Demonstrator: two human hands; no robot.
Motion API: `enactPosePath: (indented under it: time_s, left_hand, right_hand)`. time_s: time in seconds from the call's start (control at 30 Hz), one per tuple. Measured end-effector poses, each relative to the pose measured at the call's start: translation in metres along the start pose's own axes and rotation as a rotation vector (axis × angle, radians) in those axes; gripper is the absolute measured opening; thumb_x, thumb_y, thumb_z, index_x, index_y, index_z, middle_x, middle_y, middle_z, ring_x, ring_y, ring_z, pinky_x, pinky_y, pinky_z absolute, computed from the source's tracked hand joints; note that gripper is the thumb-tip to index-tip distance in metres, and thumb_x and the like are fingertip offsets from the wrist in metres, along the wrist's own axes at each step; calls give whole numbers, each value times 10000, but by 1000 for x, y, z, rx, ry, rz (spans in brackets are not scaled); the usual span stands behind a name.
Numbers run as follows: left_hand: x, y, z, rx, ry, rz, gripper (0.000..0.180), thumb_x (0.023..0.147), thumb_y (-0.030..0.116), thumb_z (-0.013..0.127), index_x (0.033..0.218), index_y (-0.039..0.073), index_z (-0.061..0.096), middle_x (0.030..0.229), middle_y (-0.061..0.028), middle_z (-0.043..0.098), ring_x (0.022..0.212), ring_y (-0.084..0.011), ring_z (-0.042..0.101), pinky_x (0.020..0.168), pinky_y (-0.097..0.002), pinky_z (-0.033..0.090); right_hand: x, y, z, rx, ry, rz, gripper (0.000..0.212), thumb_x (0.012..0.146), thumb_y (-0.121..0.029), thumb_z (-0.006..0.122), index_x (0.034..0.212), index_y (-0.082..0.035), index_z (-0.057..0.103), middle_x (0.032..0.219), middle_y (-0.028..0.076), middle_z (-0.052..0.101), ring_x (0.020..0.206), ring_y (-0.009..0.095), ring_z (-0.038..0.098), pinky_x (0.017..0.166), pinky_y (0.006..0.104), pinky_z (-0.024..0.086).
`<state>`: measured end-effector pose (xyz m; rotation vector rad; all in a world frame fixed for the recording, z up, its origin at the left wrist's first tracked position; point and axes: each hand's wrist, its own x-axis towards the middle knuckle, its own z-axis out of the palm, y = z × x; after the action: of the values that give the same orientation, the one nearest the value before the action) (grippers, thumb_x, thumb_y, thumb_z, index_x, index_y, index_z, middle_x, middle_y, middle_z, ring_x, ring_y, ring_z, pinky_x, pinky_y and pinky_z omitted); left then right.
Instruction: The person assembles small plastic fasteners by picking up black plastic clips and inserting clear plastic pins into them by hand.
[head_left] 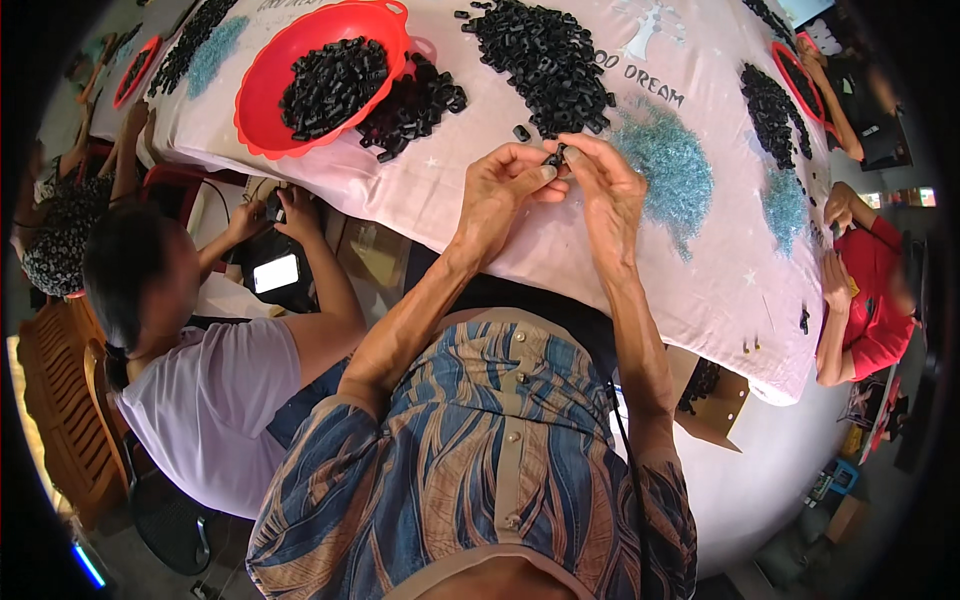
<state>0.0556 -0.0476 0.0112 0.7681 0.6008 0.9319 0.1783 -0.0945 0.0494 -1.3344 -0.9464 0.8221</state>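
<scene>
Over the near side of the cloth-covered table, my two hands meet at a small black plastic part (556, 158). My left hand (503, 190) pinches it between thumb and fingertips. From the other side, the fingers of my right hand (607, 190) close on the same piece. Just beyond my fingertips lies a large pile of black plastic parts (545, 65). Beside my right hand spreads a heap of small, clear bluish pieces (662, 175), too fine to make out singly. One loose black part (521, 132) lies near my left fingers.
A red plastic basin (262, 110) holding black parts stands at the left, with a smaller black pile (425, 100) beside it. On the right are another black pile (770, 115) and bluish heap (784, 210). Co-workers sit close at left (215, 400) and right (875, 290).
</scene>
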Motion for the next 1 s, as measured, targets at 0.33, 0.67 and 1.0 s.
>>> enactPosePath:
  time_s: [0.33, 0.67, 1.0]
  left_hand:
    - [-2, 2, 1, 6, -18, 9, 124, 929, -9, 576, 1039, -64, 592, 922, -178, 685, 803, -225, 697, 735, -301, 580]
    - [-1, 2, 0, -16, -15, -10, 135, 925, -19, 571, 1055, -51, 580, 946, -164, 673, 813, -240, 693, 734, -321, 580]
    - [-3, 2, 1, -17, -12, -1, 145, 916, -25, 577, 1059, -46, 582, 930, -154, 675, 807, -231, 691, 736, -317, 578]
  right_hand:
    - [-1, 2, 3, 31, 4, -1, 180, 938, -8, 555, 1073, 13, 672, 1009, 101, 718, 875, 97, 637, 763, 227, 523]
    - [-2, 12, 0, -7, 18, -20, 193, 921, 15, 559, 1077, 21, 672, 984, 66, 700, 833, 85, 624, 736, 223, 519]
    - [-4, 9, 3, -12, 23, -61, 190, 921, 25, 555, 1075, 23, 665, 1007, 86, 706, 830, 87, 627, 731, 214, 519]
